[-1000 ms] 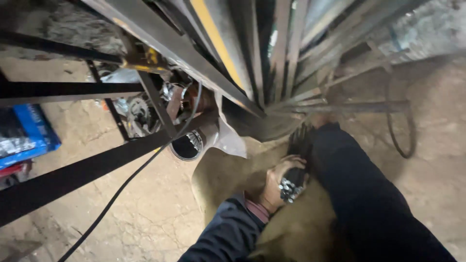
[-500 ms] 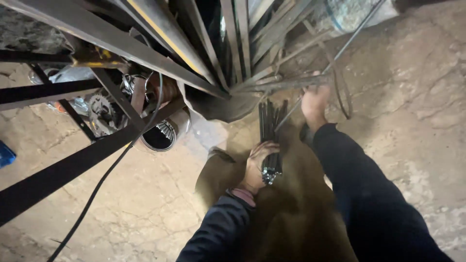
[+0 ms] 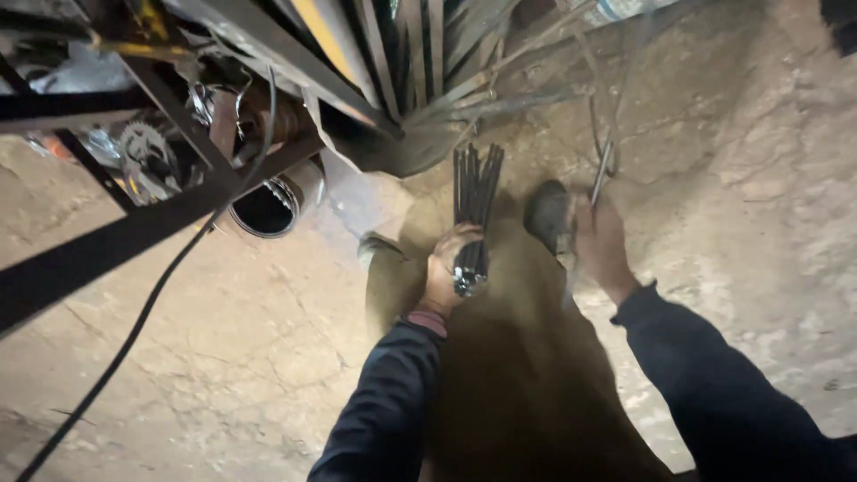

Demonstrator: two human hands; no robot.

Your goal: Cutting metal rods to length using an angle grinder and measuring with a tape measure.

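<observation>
A person stands on a dusty concrete floor and holds metal rods in both hands.

The left hand has its grip clamped around a bundle of thin dark steel rods, which stands almost upright in the middle of the scene, above the tan trousers. The right hand, a little to the right, has its grip closed on a single thin grey metal rod that points to the far side. At the far left, a dark metal frame stands beside a round open metal pipe and a black cable.
</observation>
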